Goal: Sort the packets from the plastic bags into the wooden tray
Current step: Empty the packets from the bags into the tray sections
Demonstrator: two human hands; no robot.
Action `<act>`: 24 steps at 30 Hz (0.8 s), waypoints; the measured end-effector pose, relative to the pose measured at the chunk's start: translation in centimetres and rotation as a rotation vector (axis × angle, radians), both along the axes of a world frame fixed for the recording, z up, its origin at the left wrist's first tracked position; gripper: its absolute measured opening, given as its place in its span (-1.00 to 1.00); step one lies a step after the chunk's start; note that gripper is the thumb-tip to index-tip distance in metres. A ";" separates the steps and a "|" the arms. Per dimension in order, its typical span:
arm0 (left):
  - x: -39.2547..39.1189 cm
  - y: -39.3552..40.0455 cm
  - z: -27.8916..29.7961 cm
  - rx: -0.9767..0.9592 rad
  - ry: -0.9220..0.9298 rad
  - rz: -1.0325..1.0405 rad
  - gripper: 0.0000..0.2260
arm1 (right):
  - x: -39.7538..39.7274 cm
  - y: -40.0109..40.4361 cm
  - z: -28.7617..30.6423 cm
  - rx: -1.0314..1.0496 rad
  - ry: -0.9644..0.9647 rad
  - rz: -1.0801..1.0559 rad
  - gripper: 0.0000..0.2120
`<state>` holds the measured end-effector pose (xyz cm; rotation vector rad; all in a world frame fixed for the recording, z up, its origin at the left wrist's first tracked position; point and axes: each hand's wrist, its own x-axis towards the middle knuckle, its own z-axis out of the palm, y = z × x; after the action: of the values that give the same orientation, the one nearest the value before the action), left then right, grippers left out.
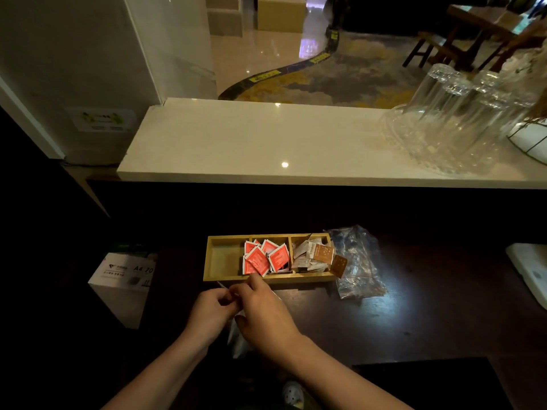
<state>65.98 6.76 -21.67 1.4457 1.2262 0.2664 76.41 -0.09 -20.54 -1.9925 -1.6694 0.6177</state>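
— Two hands, close together at the near edge of the dark table point(399, 315). What are they doing?

— The left hand point(211, 313) and right hand point(266, 310) meet over a thin clear plastic bag point(238, 340), fingers curled and pinching its top; the bag hangs pale between the wrists. Whether it holds anything I cannot tell.

— And the packets?

— Just beyond the knuckles sits the wooden tray point(225, 281), three compartments side by side. The left one is bare. The middle one holds a heap of red packets point(265, 258). The right one holds white and brown packets point(313, 255), and one brown packet point(339, 266) tilts over the tray's right end wall.

— Anything beside it?

— A crumpled clear bag point(359, 264) lies touching the tray's right end. Left of the table, lower down, stands a white paper box point(124, 279) marked A4.

— Further back?

— A pale stone counter point(251, 143), with upturned drinking glasses point(455, 119) clustered at its right.
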 end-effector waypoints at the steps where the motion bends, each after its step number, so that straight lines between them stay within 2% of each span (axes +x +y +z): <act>1: 0.0 0.0 0.1 0.001 -0.006 -0.015 -0.90 | 0.2 0.1 0.1 -0.012 0.039 -0.004 -0.65; 5: 0.0 0.3 0.4 -0.018 -0.035 -0.064 -0.87 | 1.8 0.8 0.5 -0.090 0.251 -0.013 -0.72; 10: -0.2 0.6 0.4 -0.115 -0.109 -0.019 -0.86 | 3.5 0.9 0.8 -0.224 0.545 -0.087 -0.75; 12: -0.3 0.5 0.3 -0.152 -0.116 -0.014 -0.86 | 3.7 0.8 0.8 -0.260 0.608 -0.127 -0.78; 15: -0.5 0.2 0.4 -0.176 -0.132 -0.011 -0.84 | 3.5 0.8 0.5 -0.273 0.598 -0.154 -0.82; 21: -0.2 0.3 1.2 -0.028 -0.041 -0.112 -0.81 | 3.3 1.0 0.6 -0.287 0.583 -0.187 -0.94; 24: 0.0 0.6 1.1 0.094 0.062 -0.162 -0.79 | 3.1 1.2 1.1 -0.282 0.569 -0.159 -0.81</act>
<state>65.99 7.36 -20.56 1.6358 1.1515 0.1711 79.55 1.09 -19.47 -1.8606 -1.1174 1.2736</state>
